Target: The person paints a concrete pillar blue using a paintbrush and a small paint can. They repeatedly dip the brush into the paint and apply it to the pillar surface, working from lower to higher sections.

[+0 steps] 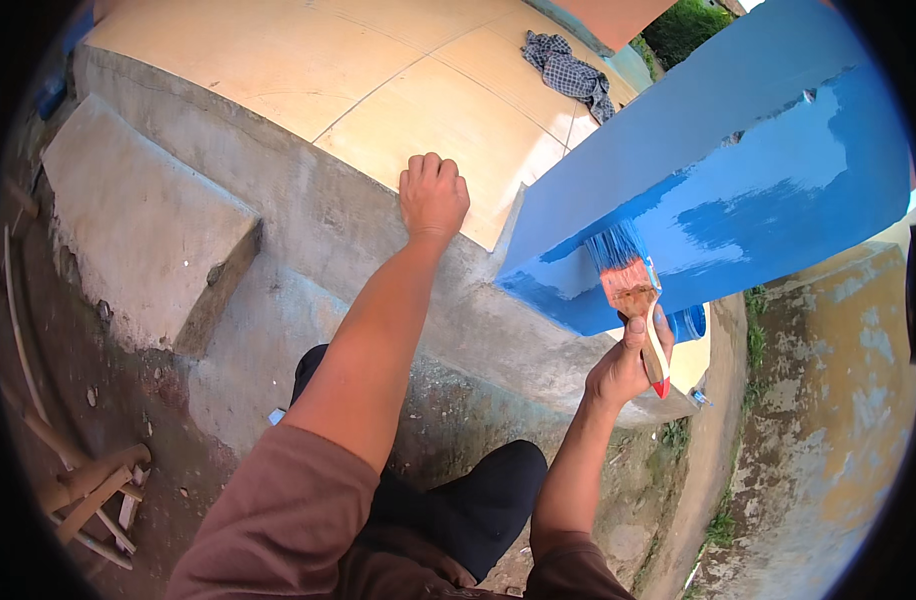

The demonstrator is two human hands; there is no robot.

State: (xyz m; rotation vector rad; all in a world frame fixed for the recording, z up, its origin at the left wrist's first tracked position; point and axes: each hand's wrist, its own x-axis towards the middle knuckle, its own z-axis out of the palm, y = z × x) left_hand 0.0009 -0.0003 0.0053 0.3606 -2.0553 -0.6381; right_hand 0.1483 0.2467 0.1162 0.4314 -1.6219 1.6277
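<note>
My right hand [629, 358] grips the wooden handle of a flat paintbrush [633, 289] with a red tip. Its bristles, loaded with blue paint, press against the lower part of a square pillar [773, 217]. Wet darker blue covers patches of that face, with paler blue between the strokes; the edge above is chipped in spots. On the rim of a tiled floor [375, 105] rests my left hand [434, 193], its fingers curled together and nothing visible in them. Behind the brush, partly hidden by the pillar, stands a blue paint container [689, 322].
A crumpled checked cloth [570, 75] lies on the tiles. To the left, a concrete block [146, 225] juts out beside the raised ledge. Pieces of wood [97, 495] lie at the lower left. A weathered wall [825, 420] runs along the right.
</note>
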